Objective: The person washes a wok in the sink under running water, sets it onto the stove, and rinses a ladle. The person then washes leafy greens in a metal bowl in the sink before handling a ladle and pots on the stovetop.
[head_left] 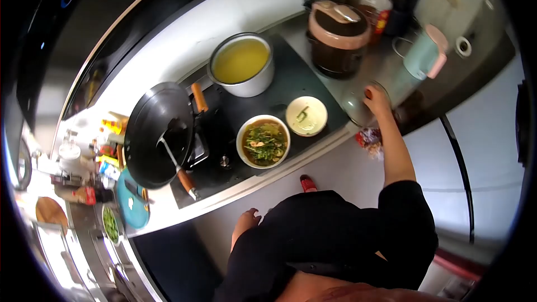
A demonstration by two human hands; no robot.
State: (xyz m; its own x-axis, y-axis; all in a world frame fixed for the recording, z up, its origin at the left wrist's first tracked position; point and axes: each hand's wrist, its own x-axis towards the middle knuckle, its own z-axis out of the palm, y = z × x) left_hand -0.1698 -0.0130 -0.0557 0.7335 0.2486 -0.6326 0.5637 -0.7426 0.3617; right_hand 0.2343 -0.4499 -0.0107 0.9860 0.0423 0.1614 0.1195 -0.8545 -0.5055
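Observation:
My right hand (377, 99) is closed on the knob of a glass pot lid (353, 103), at the counter's right part beside the rice cooker (339, 45). Low at my side, my left hand (248, 220) hangs with fingers loosely apart and nothing in it. Nearest to that hand on the stove is a white bowl (263, 141) of greens in brown broth. A smaller pale bowl (306, 116) with a bit of green in it stands to its right. Behind them a metal pot (241, 81) holds yellowish liquid.
A black wok (148, 134) with a wooden-handled spatula (183, 177) sits on the left burner. Further left are a blue cutting board (133, 204) and a bowl of chopped greens (111, 223). A mint kettle (425, 53) and an oil bottle (376, 3) stand at the right.

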